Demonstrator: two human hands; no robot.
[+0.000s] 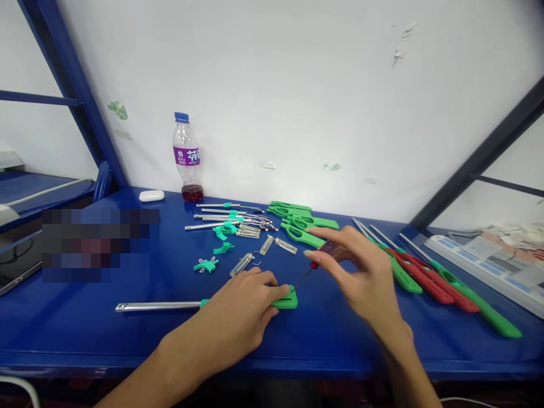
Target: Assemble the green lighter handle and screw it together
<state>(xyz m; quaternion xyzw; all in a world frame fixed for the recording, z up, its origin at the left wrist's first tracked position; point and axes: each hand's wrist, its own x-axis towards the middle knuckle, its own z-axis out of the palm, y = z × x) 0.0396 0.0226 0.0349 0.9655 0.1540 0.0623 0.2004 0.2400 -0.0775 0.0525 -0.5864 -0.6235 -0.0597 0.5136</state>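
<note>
My left hand point(244, 306) is closed around the green handle of a long-nosed gas lighter point(161, 306), which lies flat on the blue table with its metal tube pointing left. Between the thumb and fingers of my right hand point(361, 272) is a small screwdriver with a dark red handle point(317, 262). Its thin shaft slants down to the left, and the tip is at the end of the green handle. Just beyond my left hand lie a clear fuel tank point(241, 265) and tiny screws point(256, 263). My palm hides most of the lighter's grip.
Green triggers point(206, 265), metal tubes point(221, 217), more clear tanks point(285, 245) and green handle shells point(301, 232) lie behind. Whole lighters point(442, 277) and a white power strip point(488, 272) are at right. A drink bottle point(186, 158) and a white case point(152, 196) stand near the wall.
</note>
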